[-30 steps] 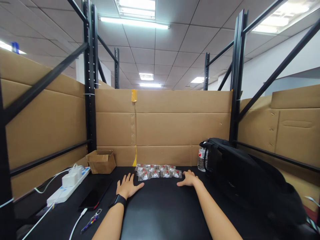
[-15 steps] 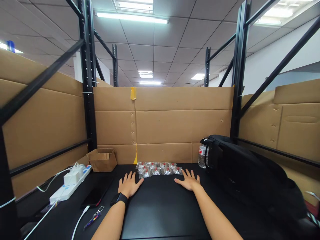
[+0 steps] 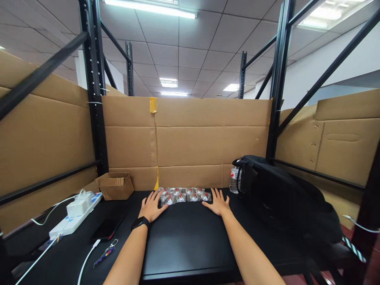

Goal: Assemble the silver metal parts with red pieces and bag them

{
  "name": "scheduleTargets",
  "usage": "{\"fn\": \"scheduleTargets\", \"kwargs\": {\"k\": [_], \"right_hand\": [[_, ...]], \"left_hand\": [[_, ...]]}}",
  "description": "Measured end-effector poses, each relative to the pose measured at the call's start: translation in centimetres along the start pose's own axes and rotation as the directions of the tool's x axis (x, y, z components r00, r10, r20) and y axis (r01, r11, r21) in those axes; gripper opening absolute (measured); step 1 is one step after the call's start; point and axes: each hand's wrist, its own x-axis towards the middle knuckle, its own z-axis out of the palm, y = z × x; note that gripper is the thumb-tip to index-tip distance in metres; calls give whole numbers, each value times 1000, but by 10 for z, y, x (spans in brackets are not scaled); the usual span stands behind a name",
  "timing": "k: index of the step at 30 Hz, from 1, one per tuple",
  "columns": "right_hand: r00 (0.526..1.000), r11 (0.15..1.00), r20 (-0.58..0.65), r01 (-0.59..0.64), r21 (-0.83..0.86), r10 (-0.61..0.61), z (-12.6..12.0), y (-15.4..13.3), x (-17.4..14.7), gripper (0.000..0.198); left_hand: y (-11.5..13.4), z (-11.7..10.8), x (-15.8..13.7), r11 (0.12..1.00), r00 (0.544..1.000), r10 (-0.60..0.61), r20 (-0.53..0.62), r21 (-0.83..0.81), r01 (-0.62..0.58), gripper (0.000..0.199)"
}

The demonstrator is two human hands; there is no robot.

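Observation:
Two rows of small clear plastic packets (image 3: 180, 197), each with a red spot inside, lie side by side at the back of the black tabletop (image 3: 190, 237). What the packets contain is too small to name. At the left end of the rows, my left hand (image 3: 152, 206) rests palm down, fingers spread, with a dark watch (image 3: 140, 223) on its wrist. My right hand (image 3: 218, 202) lies flat at the right end, its fingers apart and its thumb close to the nearest packet. Neither hand holds anything.
On the left are a small open cardboard box (image 3: 116, 186), a white power strip (image 3: 75, 215), a dark phone (image 3: 105, 229), a white cable (image 3: 87, 259) and a keychain (image 3: 106, 253). A water bottle (image 3: 234, 180) and black backpack (image 3: 285, 202) stand right. Cardboard panels (image 3: 190, 144) wall the back.
The whole view has shifted slightly, and the scene sits a little higher and further left. Both hands stay spread; my left hand appears slightly nearer the packets.

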Motion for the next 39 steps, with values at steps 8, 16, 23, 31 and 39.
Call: {"fn": "scheduleTargets", "kwargs": {"k": [8, 16, 23, 31, 39], "right_hand": [[951, 947, -106, 302, 111, -291, -4, 2, 10, 49], [944, 919, -195, 309, 246, -265, -7, 5, 14, 33], [942, 830, -234, 323, 455, -239, -7, 17, 29, 29], [916, 588, -191, 375, 717, -352, -7, -30, 6, 37], [886, 412, -79, 289, 864, -457, 13, -73, -21, 40]], "left_hand": [[3, -2, 14, 994, 993, 106, 49, -12, -106, 72], [3, -9, 10, 982, 997, 44, -58, -183, -54, 51], [33, -39, 11, 888, 975, 52, -218, -436, -145, 31], [65, -20, -1, 748, 933, 349, -90, -572, -335, 36], [77, -9, -9, 705, 925, 380, -18, -642, -302, 40]]}}
